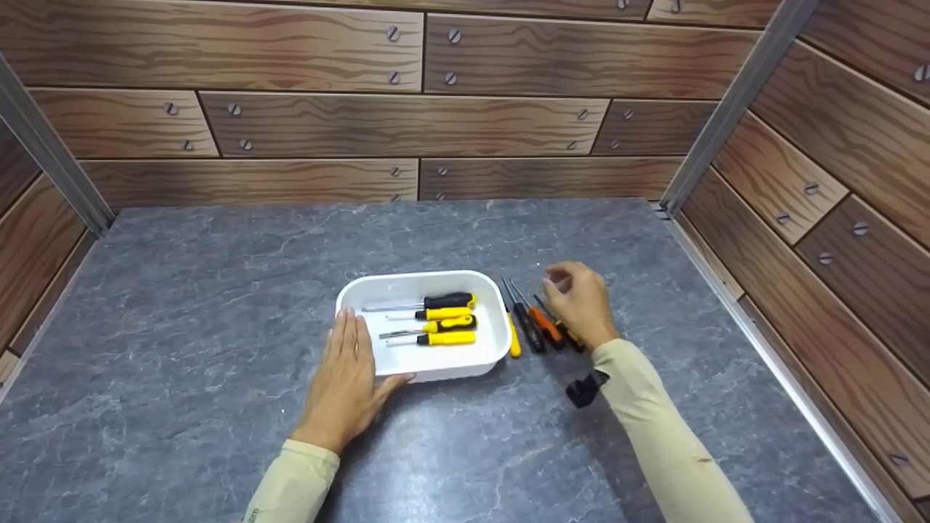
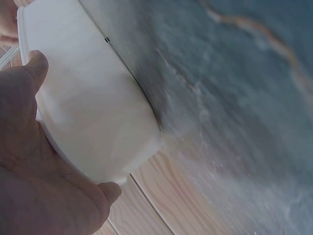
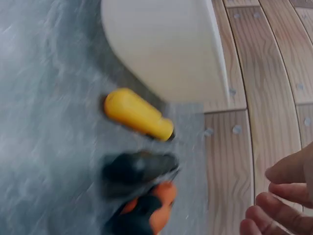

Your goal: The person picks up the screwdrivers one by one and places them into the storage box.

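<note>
In the head view the white tray (image 1: 429, 369) holds several screwdrivers with yellow or black handles. My left hand (image 1: 344, 385) rests straight fingers on its left side, the thumb on the near rim; the left wrist view shows this hand (image 2: 44, 161) against the tray (image 2: 93, 93). Right of the tray lie a yellow-handled (image 1: 515, 343), a black (image 1: 529, 330) and an orange-black screwdriver (image 1: 546, 327). A black-and-yellow one (image 1: 572, 340) is partly hidden by my right hand (image 1: 583, 301), which hovers over it, loosely bent and holding nothing. Its fingers (image 3: 279, 205) are empty.
A grey marbled tabletop (image 1: 182, 290) extends around the tray. Wood-patterned panels (image 1: 320, 123) stand at the back and both sides, with metal strips (image 1: 785, 392) along the edges. A small black object (image 1: 585, 390) is on the right wrist.
</note>
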The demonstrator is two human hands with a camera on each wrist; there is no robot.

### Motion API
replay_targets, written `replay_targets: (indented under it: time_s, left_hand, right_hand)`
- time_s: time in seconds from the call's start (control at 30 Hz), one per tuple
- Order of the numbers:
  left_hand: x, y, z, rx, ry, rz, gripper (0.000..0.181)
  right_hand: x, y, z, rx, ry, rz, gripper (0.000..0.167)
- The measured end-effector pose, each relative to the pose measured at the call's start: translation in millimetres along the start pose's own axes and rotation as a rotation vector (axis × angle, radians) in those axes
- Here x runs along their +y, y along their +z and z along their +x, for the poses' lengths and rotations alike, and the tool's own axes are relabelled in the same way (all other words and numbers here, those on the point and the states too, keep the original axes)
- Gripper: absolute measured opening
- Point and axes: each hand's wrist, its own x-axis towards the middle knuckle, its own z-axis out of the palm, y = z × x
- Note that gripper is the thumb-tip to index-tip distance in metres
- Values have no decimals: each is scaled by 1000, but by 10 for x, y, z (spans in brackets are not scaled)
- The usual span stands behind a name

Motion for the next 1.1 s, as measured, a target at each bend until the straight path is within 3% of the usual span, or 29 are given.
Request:
replay_targets:
  time_s: [0.37,0.6,0.77,1.1]
  left_hand:
    - [-3,5,-3,7,0,-5,102]
    - [-1,4,-14,20,12,-8,101]
    - [1,-1,-15,22,21,-5,101]
    - [3,-9,-17,17,16,1,100]
  right_hand:
    - [396,-67,-165,-158,212,-128,32]
    - [488,-71,-208,-294,282,-150,36]
    - [503,-69,-221,-320,283,-150,28]
    - [520,-50,-251,-287,209,-212,19]
